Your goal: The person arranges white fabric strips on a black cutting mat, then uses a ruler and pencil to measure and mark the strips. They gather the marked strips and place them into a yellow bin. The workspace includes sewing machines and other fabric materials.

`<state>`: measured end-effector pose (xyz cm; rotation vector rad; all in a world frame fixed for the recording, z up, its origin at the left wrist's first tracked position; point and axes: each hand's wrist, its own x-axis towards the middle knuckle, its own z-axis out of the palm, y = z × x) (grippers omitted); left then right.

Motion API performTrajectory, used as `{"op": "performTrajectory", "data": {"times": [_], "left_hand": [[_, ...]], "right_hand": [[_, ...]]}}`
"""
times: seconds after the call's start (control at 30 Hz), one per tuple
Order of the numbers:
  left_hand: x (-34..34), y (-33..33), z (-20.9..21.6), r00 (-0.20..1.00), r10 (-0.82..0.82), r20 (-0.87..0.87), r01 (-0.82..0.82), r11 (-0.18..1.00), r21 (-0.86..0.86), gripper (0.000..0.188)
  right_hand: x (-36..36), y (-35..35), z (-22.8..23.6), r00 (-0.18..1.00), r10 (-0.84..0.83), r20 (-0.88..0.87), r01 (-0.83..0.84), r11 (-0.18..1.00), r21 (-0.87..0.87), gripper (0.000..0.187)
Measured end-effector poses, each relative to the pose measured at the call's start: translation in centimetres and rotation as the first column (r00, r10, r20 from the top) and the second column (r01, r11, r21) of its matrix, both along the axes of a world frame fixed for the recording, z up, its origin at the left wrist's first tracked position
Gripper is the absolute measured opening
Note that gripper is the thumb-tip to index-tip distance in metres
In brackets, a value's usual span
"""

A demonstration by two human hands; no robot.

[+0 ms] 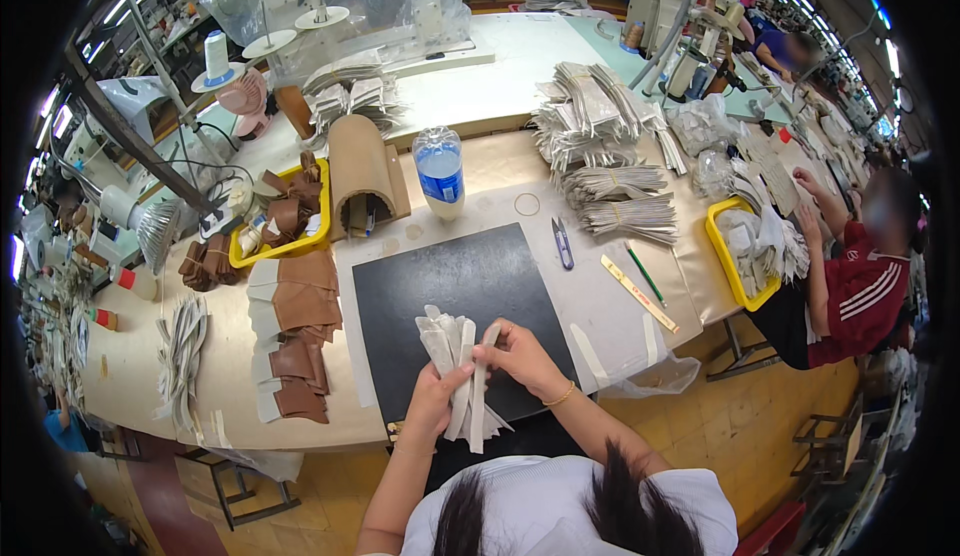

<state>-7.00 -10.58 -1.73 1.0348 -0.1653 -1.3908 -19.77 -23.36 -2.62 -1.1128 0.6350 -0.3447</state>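
Observation:
A fanned bunch of thin off-white strips [443, 340] is gripped in my left hand [430, 402], its thumb lying across the front. My right hand [527, 358] pinches the top of a single pale strip [478, 408] at the right side of the bunch. That strip hangs down past the lower ends of some others. Both hands are held over the near edge of a black cutting mat [440, 274]. What the material is, I cannot tell for certain.
Brown and grey cut pieces [305, 291] lie left of the mat. Behind it stand a water bottle [439, 171] and a curved cardboard holder [362, 161]. Thread snips [562, 244], a green pencil [643, 271] and tied strip stacks [625, 201] lie right. A co-worker [865, 276] sits beyond a yellow basket [730, 256].

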Motion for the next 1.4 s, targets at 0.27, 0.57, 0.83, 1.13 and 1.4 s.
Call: {"op": "performTrajectory", "data": {"times": [0.27,0.57,0.83,1.13,1.4], "left_hand": [[0.0,-0.7,0.0,0.998,0.041,0.053,-0.040,0.999,-0.033,0.045],[0.0,-0.7,-0.6,0.989,0.110,0.094,-0.111,0.994,0.010,0.043],[0.5,-0.6,-0.9,0.992,0.086,0.088,-0.089,0.995,0.038,0.034],[1.3,0.0,-0.8,0.999,0.033,0.000,-0.033,0.999,0.021,0.032],[1.2,-0.1,-0.4,0.987,0.155,0.033,-0.156,0.987,0.034,0.038]], "right_hand": [[0.0,-1.1,1.3,0.997,0.077,-0.032,-0.076,0.997,0.011,0.022],[-0.3,-1.4,0.0,0.991,0.124,-0.051,-0.123,0.992,0.018,0.018],[-0.5,-1.1,0.8,0.991,-0.060,0.120,0.038,0.983,0.179,0.016],[-1.0,-1.2,1.4,0.996,-0.008,0.094,-0.006,0.990,0.143,0.015],[-0.5,-0.8,2.3,0.992,-0.105,0.073,0.098,0.990,0.103,0.033]]}}
